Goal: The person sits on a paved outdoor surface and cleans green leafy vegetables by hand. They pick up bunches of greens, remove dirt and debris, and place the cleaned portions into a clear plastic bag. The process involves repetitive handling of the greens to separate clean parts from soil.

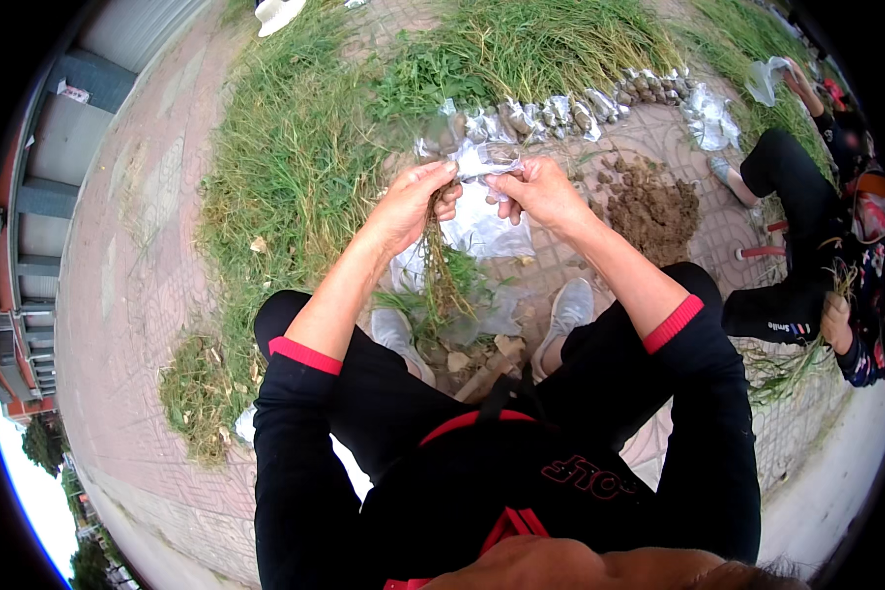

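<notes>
Between my two hands a clear plastic bag (479,161) is stretched and pinched at its edges. My left hand (418,199) grips the bag's left side and a bunch of thin plant stems (434,269) that hangs down below the fingers. My right hand (535,190) pinches the bag's right side between thumb and fingers. Beneath the hands, more clear plastic bags (490,225) lie on the paving. Just beyond the hands runs a row of soil-filled plastic bundles (557,116), lying against cut grass.
A heap of brown soil (653,210) lies on the patterned paving at the right. Piles of cut grass (287,177) spread left and ahead. Bags (710,118) lie at the row's right end. A person (804,243) sits at the right, holding plants and a plastic bag.
</notes>
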Motion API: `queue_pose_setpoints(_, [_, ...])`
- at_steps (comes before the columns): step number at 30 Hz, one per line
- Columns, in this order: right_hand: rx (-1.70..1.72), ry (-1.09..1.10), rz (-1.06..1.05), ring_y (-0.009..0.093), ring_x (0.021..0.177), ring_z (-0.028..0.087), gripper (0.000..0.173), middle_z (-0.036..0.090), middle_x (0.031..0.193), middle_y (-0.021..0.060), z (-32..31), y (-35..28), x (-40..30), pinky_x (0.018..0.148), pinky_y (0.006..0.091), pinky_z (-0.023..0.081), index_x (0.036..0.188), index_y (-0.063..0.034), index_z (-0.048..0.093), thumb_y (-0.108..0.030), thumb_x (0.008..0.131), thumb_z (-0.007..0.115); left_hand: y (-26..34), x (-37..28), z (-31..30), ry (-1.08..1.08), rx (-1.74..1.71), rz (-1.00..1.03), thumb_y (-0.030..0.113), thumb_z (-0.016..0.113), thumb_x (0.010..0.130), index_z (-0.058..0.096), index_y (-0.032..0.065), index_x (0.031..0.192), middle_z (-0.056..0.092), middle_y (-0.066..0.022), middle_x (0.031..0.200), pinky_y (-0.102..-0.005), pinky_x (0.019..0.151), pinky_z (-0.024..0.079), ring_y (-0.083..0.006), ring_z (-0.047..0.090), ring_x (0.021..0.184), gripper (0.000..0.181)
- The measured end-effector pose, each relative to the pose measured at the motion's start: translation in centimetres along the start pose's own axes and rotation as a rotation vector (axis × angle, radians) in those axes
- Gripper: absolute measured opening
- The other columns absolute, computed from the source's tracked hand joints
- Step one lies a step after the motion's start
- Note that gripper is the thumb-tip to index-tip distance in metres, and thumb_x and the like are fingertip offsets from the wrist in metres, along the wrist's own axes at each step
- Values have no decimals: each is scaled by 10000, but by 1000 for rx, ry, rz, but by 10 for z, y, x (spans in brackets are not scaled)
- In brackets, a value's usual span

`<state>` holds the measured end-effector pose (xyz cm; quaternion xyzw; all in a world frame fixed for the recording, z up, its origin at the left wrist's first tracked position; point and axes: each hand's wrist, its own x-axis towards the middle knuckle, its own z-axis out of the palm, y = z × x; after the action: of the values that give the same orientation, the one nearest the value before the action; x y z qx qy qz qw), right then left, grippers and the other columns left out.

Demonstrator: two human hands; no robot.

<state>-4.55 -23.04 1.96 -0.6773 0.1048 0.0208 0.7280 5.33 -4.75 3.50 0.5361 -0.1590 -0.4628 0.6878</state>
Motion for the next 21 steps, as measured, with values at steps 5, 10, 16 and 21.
queue_pose_setpoints(5, [89,79,18,84,563,573,171,642,750,26,7,5,-4,488,219,462,928,-10,650,-175,889,627,-10,5,2,66,-57,95,243,529,955,511,74,870,490,15,729,-236,566,375,-72,403,610,191])
queue_pose_setpoints(10, [69,115,-31,73,586,563,179,637,746,23,15,9,0,510,222,453,906,-18,635,-196,886,634,-25,11,-3,74,-105,177,226,524,955,529,60,935,555,-19,796,-237,608,410,-86,476,644,167])
queue_pose_setpoints(16, [-8,173,-163,69,566,556,187,624,718,15,16,6,5,474,215,437,875,-5,619,-193,880,622,-19,8,8,95,49,210,201,547,942,468,-18,1223,611,-73,882,-266,637,467,-130,586,723,365])
queue_pose_setpoints(21, [78,207,-172,62,562,549,186,616,693,13,19,-3,4,471,214,429,869,10,616,-176,881,612,-22,11,6,120,128,287,181,553,938,331,-45,1364,628,-105,918,-288,689,513,-157,625,747,530])
